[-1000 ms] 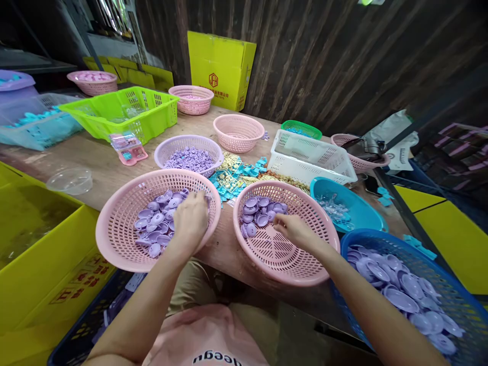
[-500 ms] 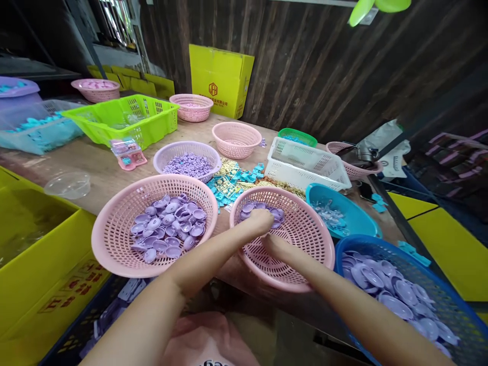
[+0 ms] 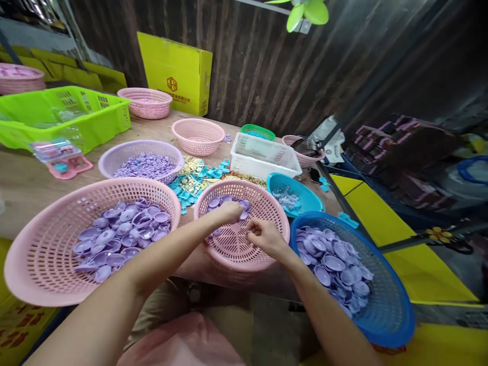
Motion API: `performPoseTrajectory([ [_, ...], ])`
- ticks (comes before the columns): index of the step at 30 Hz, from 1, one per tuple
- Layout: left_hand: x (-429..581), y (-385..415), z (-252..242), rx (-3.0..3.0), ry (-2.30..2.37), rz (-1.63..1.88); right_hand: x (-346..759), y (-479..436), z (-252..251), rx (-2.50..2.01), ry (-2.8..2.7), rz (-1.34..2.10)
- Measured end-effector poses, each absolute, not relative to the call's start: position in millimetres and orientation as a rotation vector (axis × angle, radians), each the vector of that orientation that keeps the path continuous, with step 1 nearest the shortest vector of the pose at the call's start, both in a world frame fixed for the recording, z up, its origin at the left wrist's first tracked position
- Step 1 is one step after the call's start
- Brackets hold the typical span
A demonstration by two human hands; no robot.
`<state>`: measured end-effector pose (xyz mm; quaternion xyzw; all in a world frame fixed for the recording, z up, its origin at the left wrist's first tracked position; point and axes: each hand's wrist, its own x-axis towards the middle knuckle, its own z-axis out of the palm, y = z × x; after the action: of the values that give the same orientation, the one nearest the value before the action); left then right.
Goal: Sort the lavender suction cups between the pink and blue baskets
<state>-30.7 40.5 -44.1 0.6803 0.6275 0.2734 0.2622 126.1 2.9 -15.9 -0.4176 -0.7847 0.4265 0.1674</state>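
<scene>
The left hand (image 3: 231,212) is over the purple dishes (image 3: 215,202) at the far side of the middle pink basket (image 3: 281,218) on the tabletop (image 3: 19,188); its fingers are hidden, so I cannot tell their grip. The right hand (image 3: 265,238) is beside it, fingers curled towards the thumb; whether they grasp anything is unclear. More purple dishes lie in the left pink basket (image 3: 41,249) and the blue basket (image 3: 394,300).

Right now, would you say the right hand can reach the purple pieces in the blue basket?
Probably yes: the right hand is at the pink basket beside the blue basket, whose purple pieces lie uncovered; nothing tall seems to stand between.
</scene>
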Motion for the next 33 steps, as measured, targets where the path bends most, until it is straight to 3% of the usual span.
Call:
performPoseTrajectory([
  [5,-31.6,19.0,-17.1,1.834,1.535,0.253,131.8,1.4,-11.5,-1.154,-1.804,1.106],
  [8,-30.5,-0.1,-9.7,1.718,1.388,0.171,129.8,-0.9,-12.2,-1.136,-1.762,0.955],
  [17,-28.5,-18.8,-21.6,1.541,1.384,0.754,119.5,-12.4,-25.6,-1.074,-1.718,0.971],
  [20,-29.7,-25.1,-26.4,1.524,1.421,0.965,117.3,-16.3,-23.9,-1.053,-1.82,0.821],
  [25,-26.9,-41.7,-18.1,1.581,1.638,0.999,115.4,-23.0,-13.8,-1.004,-2.021,0.501],
  [33,-19.5,-53.3,-3.9,1.681,1.812,0.893,104.4,-31.5,-7.9,-0.933,-1.878,0.539],
])
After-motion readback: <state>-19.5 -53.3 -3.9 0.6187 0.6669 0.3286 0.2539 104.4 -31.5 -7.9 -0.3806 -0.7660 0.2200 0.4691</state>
